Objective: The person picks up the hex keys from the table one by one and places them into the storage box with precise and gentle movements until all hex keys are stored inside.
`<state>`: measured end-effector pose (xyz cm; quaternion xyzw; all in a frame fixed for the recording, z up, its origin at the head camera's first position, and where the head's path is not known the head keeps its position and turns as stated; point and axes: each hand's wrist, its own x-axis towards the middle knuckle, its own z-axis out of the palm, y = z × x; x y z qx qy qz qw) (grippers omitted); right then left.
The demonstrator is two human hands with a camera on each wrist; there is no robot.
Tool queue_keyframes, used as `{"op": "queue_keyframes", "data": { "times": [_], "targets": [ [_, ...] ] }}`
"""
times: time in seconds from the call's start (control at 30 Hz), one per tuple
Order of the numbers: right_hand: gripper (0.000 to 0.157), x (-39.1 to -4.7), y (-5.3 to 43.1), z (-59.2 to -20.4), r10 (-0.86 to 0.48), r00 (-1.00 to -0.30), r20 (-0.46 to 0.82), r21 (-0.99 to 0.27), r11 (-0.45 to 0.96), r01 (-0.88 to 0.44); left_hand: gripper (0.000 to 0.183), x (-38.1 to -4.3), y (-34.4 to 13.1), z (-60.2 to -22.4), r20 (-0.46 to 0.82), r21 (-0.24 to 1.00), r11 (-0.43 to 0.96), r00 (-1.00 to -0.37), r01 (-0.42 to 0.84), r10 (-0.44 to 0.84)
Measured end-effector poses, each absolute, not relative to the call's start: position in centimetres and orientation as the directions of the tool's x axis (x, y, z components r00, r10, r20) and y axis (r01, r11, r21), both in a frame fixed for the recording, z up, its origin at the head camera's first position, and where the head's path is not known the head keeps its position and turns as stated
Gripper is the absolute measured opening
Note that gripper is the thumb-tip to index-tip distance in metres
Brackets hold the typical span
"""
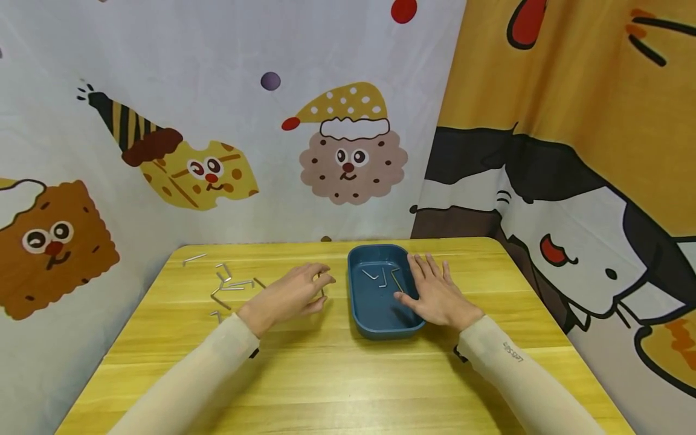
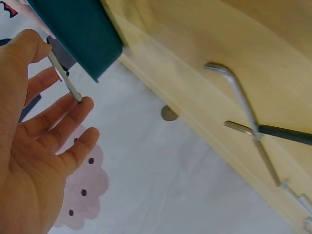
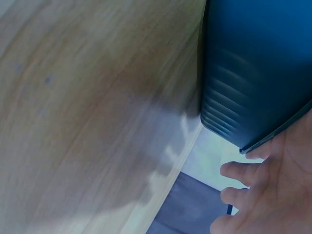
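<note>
My left hand (image 1: pixel 290 295) is above the table, left of a blue plastic bin (image 1: pixel 387 333), and pinches a small hex key (image 2: pixel 65 78) between thumb and fingertips. In the left wrist view that key spans the gap from thumb to finger, apart from the bin. My right hand (image 1: pixel 437 296) lies over the bin's right rim with fingers spread and the thumb reaching over the inside. Inside the bin are three L-shaped hex keys (image 1: pixel 383 278), one of them brassy. Several more hex keys (image 1: pixel 232 289) lie loose at the table's left.
A wood-patterned table (image 1: pixel 326 386) carries everything. One lone hex key (image 1: pixel 194 258) lies near its back left corner. Behind hangs a cartoon-printed cloth (image 1: pixel 217 60), with a yellow printed curtain (image 1: pixel 478 78) along the right side.
</note>
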<state>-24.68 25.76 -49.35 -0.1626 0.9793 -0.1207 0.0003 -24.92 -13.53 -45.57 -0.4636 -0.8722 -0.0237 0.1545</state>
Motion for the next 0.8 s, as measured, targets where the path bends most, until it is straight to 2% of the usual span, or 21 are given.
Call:
{"op": "queue_keyframes", "data": {
  "times": [0.5,0.8],
  "targets": [
    [0.105,-24.8,25.7,-49.4,-0.32,-0.947,0.035,-0.232,0.919,-0.319,0.036,-25.0,-10.3,-43.6,0.283,-0.144,0.574,-0.522,0.806,0.805],
    [0.104,-24.7,25.8,-49.3,-0.319,-0.947,0.025,-0.246,0.917,-0.316,0.036,-25.9,-8.1,-42.9,0.192,-0.075,0.549,-0.529,0.832,0.827]
  ]
}}
